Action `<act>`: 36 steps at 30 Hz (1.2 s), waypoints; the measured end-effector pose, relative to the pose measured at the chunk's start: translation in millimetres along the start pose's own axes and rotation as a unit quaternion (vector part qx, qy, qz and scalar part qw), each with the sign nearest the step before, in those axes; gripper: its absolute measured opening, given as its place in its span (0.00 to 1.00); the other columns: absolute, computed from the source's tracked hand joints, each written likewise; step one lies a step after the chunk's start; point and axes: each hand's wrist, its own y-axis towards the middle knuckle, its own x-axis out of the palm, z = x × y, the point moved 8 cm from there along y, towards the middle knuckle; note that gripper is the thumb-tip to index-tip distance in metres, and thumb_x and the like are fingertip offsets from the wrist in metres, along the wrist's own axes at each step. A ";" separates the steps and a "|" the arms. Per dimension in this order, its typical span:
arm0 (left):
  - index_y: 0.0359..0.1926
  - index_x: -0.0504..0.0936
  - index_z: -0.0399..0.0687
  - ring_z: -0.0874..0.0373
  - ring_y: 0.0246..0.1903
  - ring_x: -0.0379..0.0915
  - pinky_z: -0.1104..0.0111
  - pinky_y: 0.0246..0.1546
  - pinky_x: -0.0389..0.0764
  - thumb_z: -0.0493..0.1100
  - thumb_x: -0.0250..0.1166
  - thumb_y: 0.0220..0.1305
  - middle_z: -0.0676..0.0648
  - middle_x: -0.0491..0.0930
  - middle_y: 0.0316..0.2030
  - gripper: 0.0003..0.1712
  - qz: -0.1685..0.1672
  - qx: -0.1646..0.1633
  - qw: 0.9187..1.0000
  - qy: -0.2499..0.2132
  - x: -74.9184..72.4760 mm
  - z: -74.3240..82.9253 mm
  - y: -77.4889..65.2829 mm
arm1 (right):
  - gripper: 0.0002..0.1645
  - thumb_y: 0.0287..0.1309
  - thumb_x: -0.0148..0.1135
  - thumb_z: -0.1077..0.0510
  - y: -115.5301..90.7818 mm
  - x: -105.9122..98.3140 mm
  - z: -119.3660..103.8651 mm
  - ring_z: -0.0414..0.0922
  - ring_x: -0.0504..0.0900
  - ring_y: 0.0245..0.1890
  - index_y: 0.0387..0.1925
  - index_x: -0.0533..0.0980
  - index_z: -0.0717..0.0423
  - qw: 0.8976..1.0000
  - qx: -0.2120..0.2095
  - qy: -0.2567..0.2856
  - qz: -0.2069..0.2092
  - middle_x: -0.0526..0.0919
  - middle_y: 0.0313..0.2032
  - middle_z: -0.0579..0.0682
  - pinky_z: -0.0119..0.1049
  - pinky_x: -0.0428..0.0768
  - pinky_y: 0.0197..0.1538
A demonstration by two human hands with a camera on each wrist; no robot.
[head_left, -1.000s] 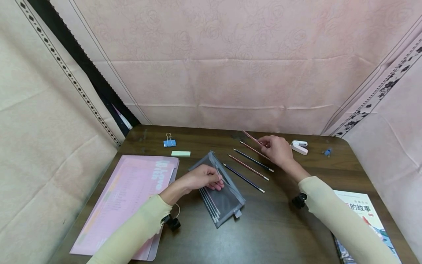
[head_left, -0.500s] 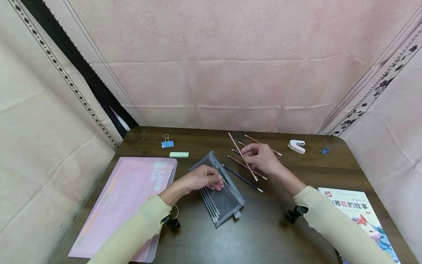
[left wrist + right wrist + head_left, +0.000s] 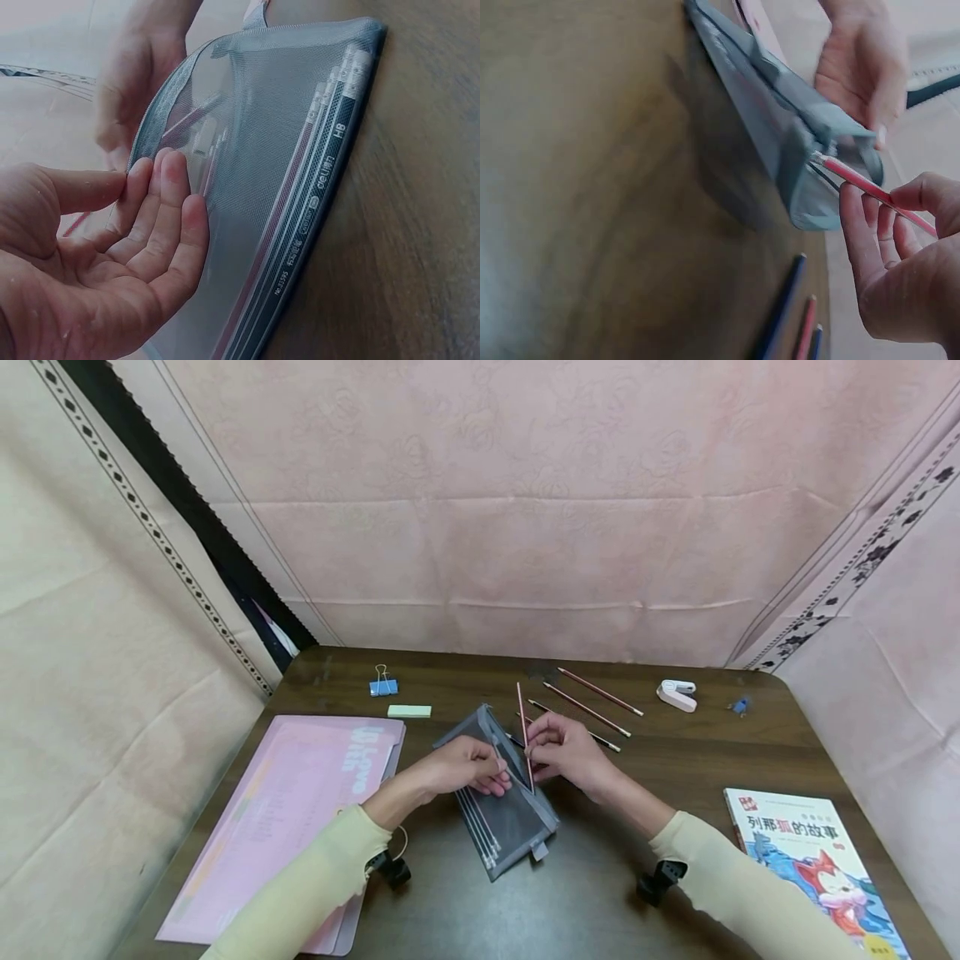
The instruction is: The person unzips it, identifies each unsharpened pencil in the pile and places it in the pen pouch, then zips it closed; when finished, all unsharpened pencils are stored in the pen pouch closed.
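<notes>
My left hand (image 3: 468,764) pinches the open edge of a grey mesh pencil pouch (image 3: 521,831). Several pencils (image 3: 311,180) lie inside along one side, seen through the mesh in the left wrist view. Between thumb and fingers my right hand (image 3: 570,753) holds a red pencil (image 3: 521,714), tilted with its eraser end down. In the right wrist view, that end of the pencil (image 3: 855,178) is at the gaping mouth of the pouch (image 3: 810,202). Beyond the right hand, several loose pencils (image 3: 600,691) lie on the table, some partly hidden by it.
Left of the pouch lies a pink folder (image 3: 292,818). A blue binder clip (image 3: 383,687) and a pale green strip (image 3: 409,712) sit behind it. Toward the right are a white stapler (image 3: 677,695), a small blue object (image 3: 740,705) and an illustrated book (image 3: 817,860).
My right hand has picked up a red pencil from the back of the table, turned it and brought it left to the pouch. The left hand has stayed at the pouch edge.
</notes>
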 end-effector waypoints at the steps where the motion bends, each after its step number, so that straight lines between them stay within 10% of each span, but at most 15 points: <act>1: 0.41 0.82 0.37 0.51 0.41 0.85 0.58 0.48 0.84 0.44 0.57 0.70 0.41 0.86 0.39 0.14 0.000 0.000 1.000 0.000 0.3 -0.2 0.1 | 0.18 0.56 0.60 0.67 -0.8 2.8 3.2 0.52 0.84 0.28 0.48 0.69 0.68 1.000 0.004 -0.004 -0.004 0.78 0.40 0.71 0.54 0.86 0.35; 18: 0.41 0.82 0.39 0.53 0.40 0.85 0.59 0.48 0.84 0.44 0.55 0.71 0.43 0.86 0.40 0.13 -0.002 0.001 1.000 0.010 4.5 -3.7 -4.5 | 0.12 0.58 0.62 0.61 -3.4 23.2 20.6 0.45 0.82 0.30 0.45 0.77 0.53 0.987 0.020 -0.157 -0.026 0.85 0.35 0.53 0.41 0.84 0.29; 36: 0.40 0.83 0.38 0.51 0.41 0.85 0.58 0.48 0.84 0.46 0.57 0.70 0.41 0.86 0.39 0.15 -0.012 0.004 1.000 0.015 6.8 -2.7 -3.6 | 0.10 0.64 0.59 0.48 36.2 0.4 -8.9 0.55 0.84 0.30 0.38 0.80 0.48 0.974 -0.024 -0.196 0.109 0.83 0.32 0.55 0.45 0.86 0.31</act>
